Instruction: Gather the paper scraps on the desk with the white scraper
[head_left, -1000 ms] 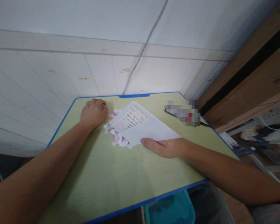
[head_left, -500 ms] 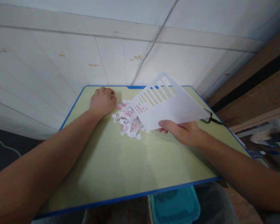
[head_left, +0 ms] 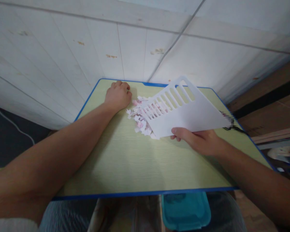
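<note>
My right hand (head_left: pixel 195 138) grips the lower edge of a flat white slotted plate (head_left: pixel 183 114), thumb on top. The plate is tilted, with a row of long slots along its upper left side. Its lower left corner touches or overhangs a heap of torn white and pinkish paper scraps (head_left: pixel 142 125); some scraps show through the slots and part of the heap is hidden. To the left of the heap, my left hand (head_left: pixel 118 95) rests on the table with fingers curled in. Nothing shows in it, though its palm is hidden.
The light green table (head_left: pixel 125 167) has a blue rim and stands against a white plank wall (head_left: pixel 132 54). A dark, blurred item with a strap (head_left: pixel 240 130) lies at the right edge. Below the front edge sits a turquoise container (head_left: pixel 186 211). A grey cable (head_left: pixel 174 43) runs down the wall.
The view has shifted, so the table sits a little farther right and higher. The plate lies lower over the scraps and covers more of them. My left hand keeps its place by the heap.
</note>
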`<state>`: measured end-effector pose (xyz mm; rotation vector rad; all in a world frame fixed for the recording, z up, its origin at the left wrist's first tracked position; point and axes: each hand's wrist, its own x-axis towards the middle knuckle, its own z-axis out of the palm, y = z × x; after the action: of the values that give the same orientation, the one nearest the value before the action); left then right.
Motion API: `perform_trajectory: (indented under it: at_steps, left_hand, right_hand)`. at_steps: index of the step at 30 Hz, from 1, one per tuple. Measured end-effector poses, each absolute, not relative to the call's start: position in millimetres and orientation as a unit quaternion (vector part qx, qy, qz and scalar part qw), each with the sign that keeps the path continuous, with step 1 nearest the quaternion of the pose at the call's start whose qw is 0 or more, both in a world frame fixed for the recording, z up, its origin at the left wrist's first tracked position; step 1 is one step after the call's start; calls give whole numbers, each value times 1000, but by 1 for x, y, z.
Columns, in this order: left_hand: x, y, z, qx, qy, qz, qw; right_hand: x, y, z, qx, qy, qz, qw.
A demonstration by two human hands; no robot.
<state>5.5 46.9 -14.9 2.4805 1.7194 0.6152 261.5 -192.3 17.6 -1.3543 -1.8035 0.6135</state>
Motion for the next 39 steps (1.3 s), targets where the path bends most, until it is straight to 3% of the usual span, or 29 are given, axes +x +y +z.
perform_trajectory:
  at_steps: [6, 23, 30, 35, 39]
  left_hand:
    - [6, 49, -17, 802, 557, 212, 36]
    - [8, 47, -15, 799, 569, 192, 32]
    - [8, 46, -15, 796, 571, 196, 41]
    - [7, 48, -16, 801, 561, 204, 40]
    - [7, 51, -19, 797, 565, 210, 33]
  right_hand:
    - [266, -190, 23, -548, -659, 302, 417]
    - [265, -180, 22, -545, -646, 338, 415]
    - [271, -175, 26, -558, -604, 329, 464]
    - [263, -179, 26, -540, -632, 364, 421]
    - [269, -174, 23, -556, -615, 349, 437]
